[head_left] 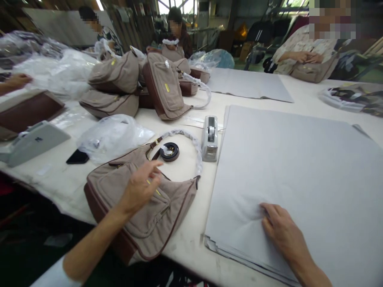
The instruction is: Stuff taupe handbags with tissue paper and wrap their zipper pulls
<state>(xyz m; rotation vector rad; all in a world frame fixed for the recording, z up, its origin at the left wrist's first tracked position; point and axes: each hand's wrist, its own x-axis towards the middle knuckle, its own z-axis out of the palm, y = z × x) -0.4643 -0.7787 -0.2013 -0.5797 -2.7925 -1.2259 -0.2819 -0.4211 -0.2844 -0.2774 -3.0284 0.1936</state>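
A taupe fabric handbag [176,203] with dark brown trim lies on its side near the table's front edge. Its handle [198,153] is wrapped in white material. Above the bag's front pocket hovers my left hand [142,185], fingers apart and holding nothing; whether it touches the fabric I cannot tell. A coiled dark brown strap [169,152] rests inside the handle's loop. On the right, my right hand [281,229] pinches the top sheet of a stack of grey-white paper [284,159], which wrinkles around the fingertips.
A tape dispenser [210,139] stands between bag and paper; a second dispenser [38,141] is at left. Behind are clear plastic bags [112,135], a black phone [77,157] and piled handbags [166,85]. Co-workers sit across the table, one holding a handbag [314,69]. Another person's hand [18,81] shows at left.
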